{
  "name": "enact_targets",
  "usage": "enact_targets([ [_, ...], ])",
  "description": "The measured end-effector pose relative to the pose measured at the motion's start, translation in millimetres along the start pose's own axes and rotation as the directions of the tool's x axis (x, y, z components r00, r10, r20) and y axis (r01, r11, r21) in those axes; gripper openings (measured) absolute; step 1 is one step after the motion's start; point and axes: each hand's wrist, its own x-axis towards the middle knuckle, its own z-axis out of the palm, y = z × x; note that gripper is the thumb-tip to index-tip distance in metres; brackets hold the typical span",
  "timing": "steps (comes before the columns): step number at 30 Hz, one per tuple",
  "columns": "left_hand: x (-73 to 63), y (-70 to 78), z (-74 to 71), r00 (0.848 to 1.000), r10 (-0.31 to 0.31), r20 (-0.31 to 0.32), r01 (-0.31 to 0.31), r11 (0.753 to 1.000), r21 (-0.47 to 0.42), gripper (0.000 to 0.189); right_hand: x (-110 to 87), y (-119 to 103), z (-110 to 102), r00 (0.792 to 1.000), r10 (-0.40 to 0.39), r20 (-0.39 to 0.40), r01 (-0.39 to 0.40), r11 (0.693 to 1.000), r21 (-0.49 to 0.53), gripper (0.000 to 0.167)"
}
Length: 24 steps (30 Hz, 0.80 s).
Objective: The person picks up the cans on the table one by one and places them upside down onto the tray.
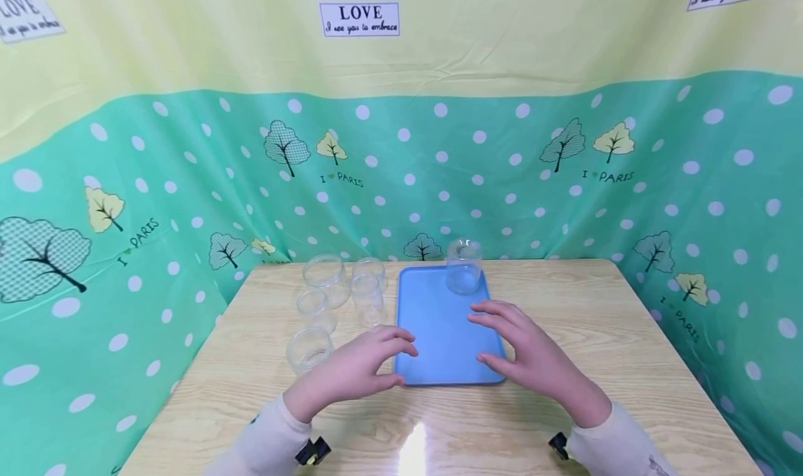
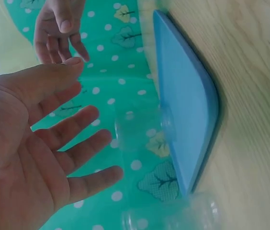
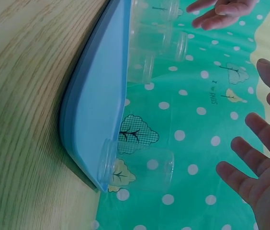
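Observation:
A blue tray (image 1: 439,329) lies on the table, and one clear jar (image 1: 463,267) stands on its far right corner. In the right wrist view that jar (image 3: 144,165) has its ringed end against the tray. My left hand (image 1: 357,364) hovers over the tray's near left edge, fingers spread and slightly bent, holding nothing. Over the right edge hangs my right hand (image 1: 533,350), also holding nothing, its palm turned inward toward the left one. The left wrist view shows the left hand (image 2: 44,148) with a bare palm, apart from the tray.
Several clear containers stand left of the tray: a wide one (image 1: 324,272) at the back, a tall one (image 1: 366,291) close to the tray, and a short one (image 1: 309,350) beside my left wrist. A patterned curtain (image 1: 401,176) rises behind the wooden table (image 1: 564,302).

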Motion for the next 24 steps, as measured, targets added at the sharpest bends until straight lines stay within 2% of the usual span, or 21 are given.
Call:
enact_targets([
  [3,-4.0,-3.9,-5.7,1.0,-0.001,-0.005,0.001,1.0,0.02,0.037,0.1,1,0,1.0,-0.015,-0.005,0.015,1.0,-0.005,0.068],
  [8,-10.9,-12.8,-18.7,0.999,0.042,-0.034,-0.04,0.998,0.044,0.034,0.2,5,0,0.999,-0.039,-0.029,0.038,0.999,-0.013,0.071],
  [11,-14.9,-18.8,-27.7,0.998,0.046,-0.033,-0.043,0.996,0.071,0.033,0.5,7,-2,0.998,-0.044,-0.038,0.044,0.999,-0.013,0.072],
  [17,-23.3,-27.7,-42.0,1.0,0.001,-0.002,-0.001,0.992,0.127,0.036,0.2,8,-2,0.998,-0.053,-0.039,0.052,0.999,-0.013,0.068],
  [24,-34.5,-35.3,-51.9,0.996,-0.073,0.044,0.066,0.985,0.158,0.039,0.3,8,-2,0.998,-0.044,-0.038,0.043,0.999,-0.009,0.069],
])
